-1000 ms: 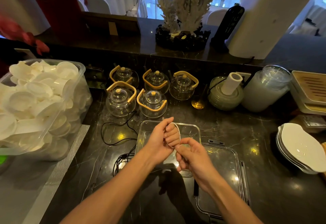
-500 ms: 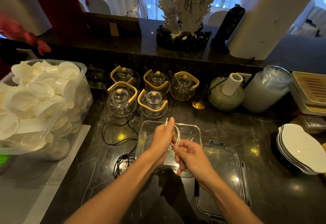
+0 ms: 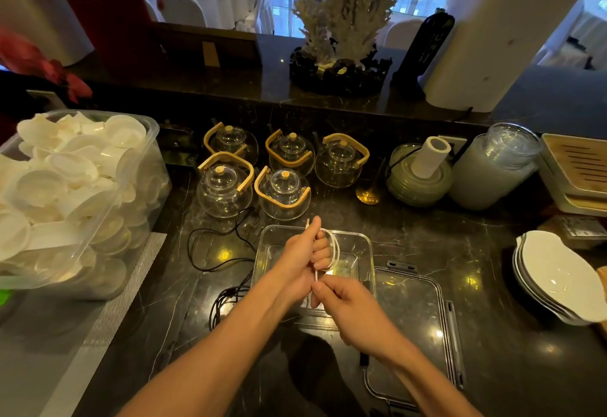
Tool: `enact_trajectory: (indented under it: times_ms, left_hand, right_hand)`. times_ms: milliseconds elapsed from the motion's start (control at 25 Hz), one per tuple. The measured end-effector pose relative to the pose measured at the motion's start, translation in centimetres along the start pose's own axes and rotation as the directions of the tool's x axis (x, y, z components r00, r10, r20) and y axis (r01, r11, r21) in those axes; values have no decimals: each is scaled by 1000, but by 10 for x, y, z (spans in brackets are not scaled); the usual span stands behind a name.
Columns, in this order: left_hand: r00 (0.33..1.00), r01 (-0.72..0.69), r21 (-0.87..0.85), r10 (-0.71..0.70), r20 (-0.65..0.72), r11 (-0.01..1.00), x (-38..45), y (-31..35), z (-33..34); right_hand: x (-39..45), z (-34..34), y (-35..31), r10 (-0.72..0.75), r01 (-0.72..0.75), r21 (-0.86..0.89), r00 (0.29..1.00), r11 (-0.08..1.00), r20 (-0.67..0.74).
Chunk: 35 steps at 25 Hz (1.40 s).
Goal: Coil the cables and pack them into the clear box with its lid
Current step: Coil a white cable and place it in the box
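Observation:
My left hand (image 3: 303,257) is held above the clear box (image 3: 363,244), its fingers wrapped with loops of a thin white cable (image 3: 335,247); one cable tip sticks up past the thumb. Just below it, my right hand (image 3: 348,306) pinches the free end of the same white cable. The clear box sits open on the dark counter. Its clear lid (image 3: 414,311) lies flat to the right of the box. A black cable (image 3: 216,252) lies loose on the counter left of the box, with a bundled part (image 3: 225,305) near my left forearm.
Several glass teapots (image 3: 282,191) with wooden handles stand behind the box. A big clear tub of white dishes (image 3: 75,200) fills the left. White plates (image 3: 558,275) are stacked at the right. Jars (image 3: 492,167) and a tray stack stand at the back right.
My left hand has turned upright with more white cable looped round its fingers. My right hand has dropped lower, pulling the cable's free end down.

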<state>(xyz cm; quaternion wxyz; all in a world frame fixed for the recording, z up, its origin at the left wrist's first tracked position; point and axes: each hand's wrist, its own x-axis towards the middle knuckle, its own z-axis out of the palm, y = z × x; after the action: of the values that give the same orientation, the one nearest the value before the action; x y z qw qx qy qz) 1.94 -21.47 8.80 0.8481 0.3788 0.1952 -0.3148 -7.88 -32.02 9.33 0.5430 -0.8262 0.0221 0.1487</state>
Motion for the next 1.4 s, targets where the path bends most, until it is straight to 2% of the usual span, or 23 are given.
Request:
enact_trajectory:
  times_ms: [40,80,160,240,280,320,360,480,600,680,840,1000,1080,1200,1320,1400]
  left_hand:
    - [999,26,-50,-24,37,998,-1,3,-1]
    - [996,51,-96,-44,78,994,-1,7,-2]
    - [989,83,-123,-67,134,989,-1,10,-3]
    - [987,82,-97,-67,148,992,-5,5,1]
    - [987,73,-71,-62,146,995,-7,0,5]
    - [989,56,-34,-50,138,998,-9,-4,8]
    - [991,34,15,-36,131,999,-11,-9,11]
    - [996,-77,242,64,61,967,-17,-17,12]
    - [964,-185,545,258,-61,818,-18,-21,8]
    - [935,-201,638,340,-102,743,-15,-23,5]
    - [917,-200,688,381,-119,697,-10,-29,2]
    - [868,-211,744,472,-156,634,-6,-32,-4]
    - [866,-205,752,474,-158,626,-6,-32,-4]
    - [880,-191,784,457,-130,591,-3,-32,-6]
    - [883,-185,812,457,-110,554,-4,-36,-9]
    - [873,-185,830,476,-108,527,-4,-38,-12]
  right_hand:
    - [-2,-1,3,62,-62,169,998,984,7]
    - [-4,-2,5,135,-130,396,991,909,14]
    - [0,-6,9,265,-203,773,963,601,47]
    - [10,-10,13,352,-203,932,932,300,90]
    - [14,-11,14,376,-186,962,921,198,101]
    - [17,-12,15,385,-167,975,917,143,101]
    - [19,-13,15,384,-156,979,918,132,95]
    - [21,-14,17,367,-179,948,927,262,73]
    - [23,-16,19,343,-144,907,939,396,-1]
    - [24,-17,17,345,-132,897,938,423,-25]
    - [25,-16,11,360,-239,876,929,419,81]
    - [24,-13,10,274,-193,869,959,455,70]
    - [23,-9,6,230,-137,808,973,572,2]
    - [25,-3,2,224,-48,623,952,781,-207]
    - [27,-1,3,180,23,480,910,877,-373]
    - [25,2,6,111,59,377,904,924,-413]
